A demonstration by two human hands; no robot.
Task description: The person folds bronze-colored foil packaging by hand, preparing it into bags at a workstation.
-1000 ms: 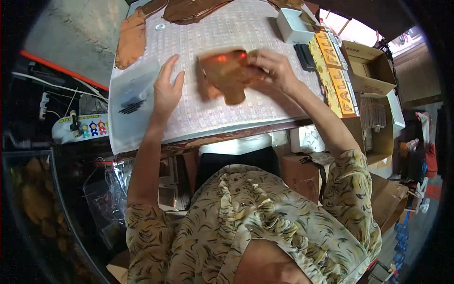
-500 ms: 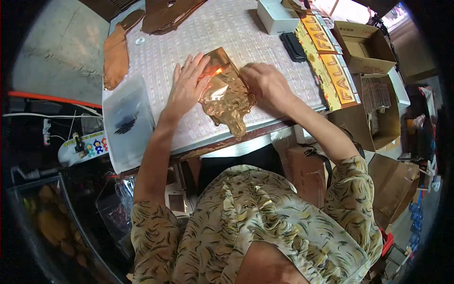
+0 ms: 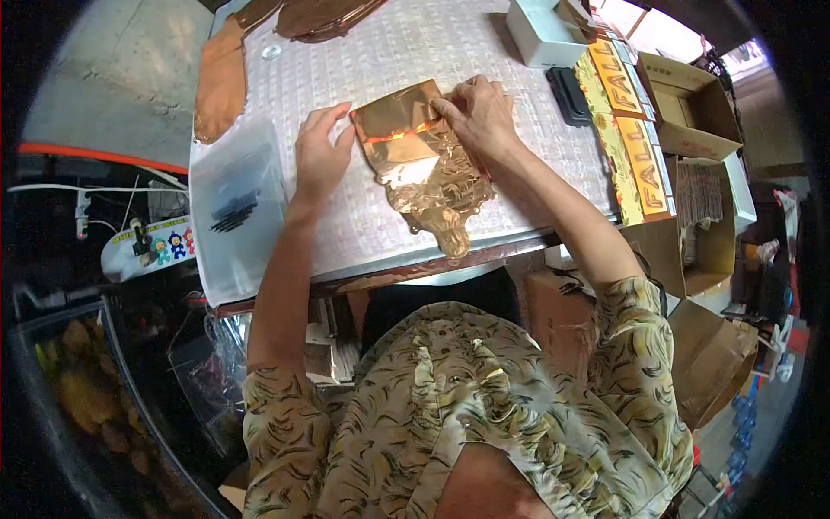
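Note:
A shiny copper-coloured foil balloon (image 3: 406, 160), lying flat and partly folded, is on the table in front of me. Its upper part is a smooth rectangle and its lower part is crinkled, with a tail hanging toward the table's front edge. At its upper left corner, my left hand (image 3: 324, 151) has its fingertips against the edge, thumb and fingers apart. My right hand (image 3: 486, 119) grips the upper right edge, thumb on top of the foil and the other fingers beyond it.
More copper foil pieces (image 3: 324, 17) lie at the back left, one a long strip (image 3: 222, 86). A translucent bin (image 3: 238, 268) holding dark pieces stands left. To the right are a white box (image 3: 543, 39), a black case (image 3: 568, 97), FALL packets (image 3: 640, 160) and a cardboard box (image 3: 692, 95).
My left hand has slid off the foil's top to its left edge. My right hand has moved up to the upper right edge, and more of the smooth foil shows.

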